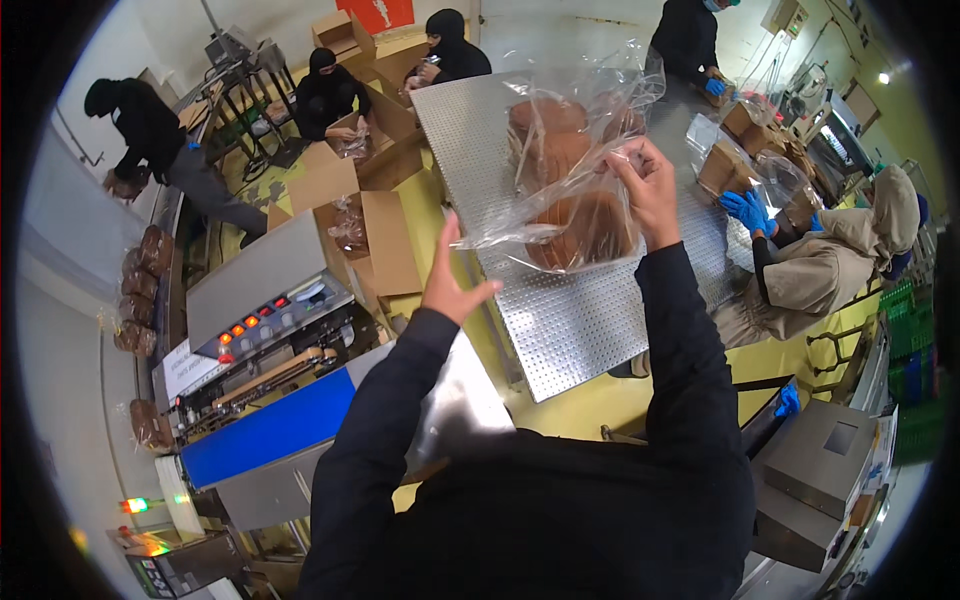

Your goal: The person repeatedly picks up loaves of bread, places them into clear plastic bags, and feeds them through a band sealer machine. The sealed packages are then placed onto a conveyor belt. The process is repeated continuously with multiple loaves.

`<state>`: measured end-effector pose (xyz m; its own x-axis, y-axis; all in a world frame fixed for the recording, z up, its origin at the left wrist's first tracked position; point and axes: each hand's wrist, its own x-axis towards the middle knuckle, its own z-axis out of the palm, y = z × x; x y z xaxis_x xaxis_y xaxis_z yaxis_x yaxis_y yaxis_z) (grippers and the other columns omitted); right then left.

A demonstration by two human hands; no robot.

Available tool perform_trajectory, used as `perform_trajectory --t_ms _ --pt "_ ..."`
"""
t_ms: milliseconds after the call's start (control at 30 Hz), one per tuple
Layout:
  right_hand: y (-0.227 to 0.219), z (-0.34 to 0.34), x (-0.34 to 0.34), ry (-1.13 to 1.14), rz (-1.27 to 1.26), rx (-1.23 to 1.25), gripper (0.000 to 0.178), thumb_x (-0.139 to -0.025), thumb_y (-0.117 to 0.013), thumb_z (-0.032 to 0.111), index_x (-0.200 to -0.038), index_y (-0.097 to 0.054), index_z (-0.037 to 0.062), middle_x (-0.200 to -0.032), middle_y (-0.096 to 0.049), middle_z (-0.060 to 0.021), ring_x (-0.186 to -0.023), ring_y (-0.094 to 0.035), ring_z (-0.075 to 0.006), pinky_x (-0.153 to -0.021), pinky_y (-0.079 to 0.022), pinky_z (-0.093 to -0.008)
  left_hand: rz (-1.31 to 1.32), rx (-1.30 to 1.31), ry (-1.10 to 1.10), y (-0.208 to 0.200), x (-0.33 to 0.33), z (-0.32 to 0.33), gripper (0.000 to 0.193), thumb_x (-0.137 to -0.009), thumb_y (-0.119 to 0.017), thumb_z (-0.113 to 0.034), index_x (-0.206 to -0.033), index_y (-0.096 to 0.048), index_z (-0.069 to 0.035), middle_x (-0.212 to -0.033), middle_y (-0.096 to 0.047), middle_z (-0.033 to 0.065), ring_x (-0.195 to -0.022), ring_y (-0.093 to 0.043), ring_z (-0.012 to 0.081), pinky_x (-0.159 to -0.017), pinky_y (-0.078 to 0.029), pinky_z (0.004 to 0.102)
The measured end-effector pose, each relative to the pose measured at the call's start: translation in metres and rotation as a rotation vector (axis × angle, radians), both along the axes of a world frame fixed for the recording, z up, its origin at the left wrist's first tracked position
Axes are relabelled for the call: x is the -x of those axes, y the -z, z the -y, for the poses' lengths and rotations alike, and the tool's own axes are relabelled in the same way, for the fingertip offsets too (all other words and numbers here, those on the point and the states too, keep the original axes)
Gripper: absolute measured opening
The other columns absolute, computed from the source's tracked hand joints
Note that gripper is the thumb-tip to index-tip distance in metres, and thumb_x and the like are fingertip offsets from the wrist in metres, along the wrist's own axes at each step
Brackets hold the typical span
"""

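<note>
Brown bread loaves in clear plastic bags lie on the dimpled metal table (560,340) in front of me. My right hand (648,185) pinches the loose film of the nearest plastic bag (490,232), above its right end. Inside that bag sits a brown loaf (590,232). At the bag's left end is my left hand (455,280), thumb and fingers spread apart; whether its fingertips touch the film I cannot tell. Just beyond, another bagged loaf (553,150) rests on the same table, with crumpled film rising over it.
A sealing machine (265,320) with lit buttons and a blue conveyor belt (270,430) stands at left. An open carton (385,240) holds bagged bread. Across the table's right side, a co-worker in blue gloves (748,212) handles bagged loaves. Other people work among cartons at the back.
</note>
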<state>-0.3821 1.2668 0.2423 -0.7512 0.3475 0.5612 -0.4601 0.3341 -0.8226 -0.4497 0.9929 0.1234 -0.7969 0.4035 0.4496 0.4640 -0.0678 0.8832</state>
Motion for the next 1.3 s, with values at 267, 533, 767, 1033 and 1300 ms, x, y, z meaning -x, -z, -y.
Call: perform_trajectory --t_ms 267,533,767,1033,1300 --pt "0.017 0.125 -0.029 -0.143 -0.01 0.333 0.008 -0.087 -0.06 0.012 -0.083 -0.059 0.0056 -0.08 -0.068 -0.0101 -0.069 -0.06 -0.0101 -0.062 -0.04 -0.0224 0.304 0.044 0.232 -0.036 -0.002 0.134 0.016 -0.083 -0.065 -0.01 -0.097 -0.065 -0.001 -0.094 -0.067 0.0096 -0.094 -0.06 0.0166 -0.087 -0.044 0.0296" --pt "0.108 0.227 -0.053 -0.068 0.186 0.562 0.013 -0.087 -0.061 0.012 -0.094 -0.063 0.001 -0.083 -0.067 -0.0071 -0.073 -0.061 -0.0096 -0.064 -0.043 -0.0205 0.329 -0.097 0.038 -0.006 -0.066 0.268 0.011 -0.088 -0.056 -0.006 -0.089 -0.061 0.004 -0.088 -0.066 0.0125 -0.083 -0.063 0.0173 -0.078 -0.049 0.0294" --pt "0.111 0.268 -0.073 -0.059 0.151 0.531 0.02 -0.09 -0.058 0.014 -0.098 -0.063 -0.0037 -0.082 -0.065 -0.0068 -0.072 -0.059 -0.0113 -0.068 -0.045 -0.023 0.344 -0.205 -0.059 -0.009 -0.081 0.325 0.01 -0.088 -0.057 -0.006 -0.09 -0.059 0.003 -0.091 -0.064 0.0119 -0.08 -0.064 0.0208 -0.077 -0.05 0.0307" --pt "0.1 0.288 -0.109 -0.219 0.082 0.308 0.035 -0.086 -0.061 0.017 -0.115 -0.055 -0.0013 -0.114 -0.059 -0.012 -0.105 -0.055 -0.0165 -0.084 -0.046 -0.0304 0.211 -0.286 -0.125 -0.011 -0.078 0.347 0.007 -0.086 -0.058 -0.005 -0.09 -0.058 0.001 -0.093 -0.064 0.0132 -0.086 -0.062 0.019 -0.081 -0.048 0.0309" --pt "0.096 0.299 -0.09 0.026 0.147 0.215 0.025 -0.094 -0.047 0.016 -0.093 -0.062 -0.0034 -0.084 -0.067 -0.0122 -0.078 -0.062 -0.0167 -0.077 -0.045 -0.0278 0.122 -0.121 -0.082 -0.024 -0.06 0.355 0.002 -0.083 -0.061 0.002 -0.082 -0.059 0.002 -0.094 -0.065 0.0159 -0.087 -0.061 0.0174 -0.078 -0.048 0.0282"
